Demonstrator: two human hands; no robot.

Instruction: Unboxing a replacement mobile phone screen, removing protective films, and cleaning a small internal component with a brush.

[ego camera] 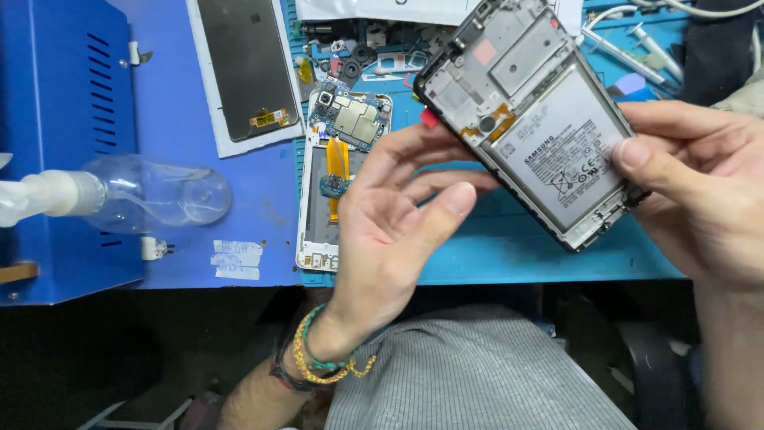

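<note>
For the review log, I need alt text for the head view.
Both hands, left hand and right hand, hold an opened phone, battery exposed, above a blue mat. A white phone frame lies beside.

Spray bottle (119, 193) — nozzle cut off at left edge.
</note>
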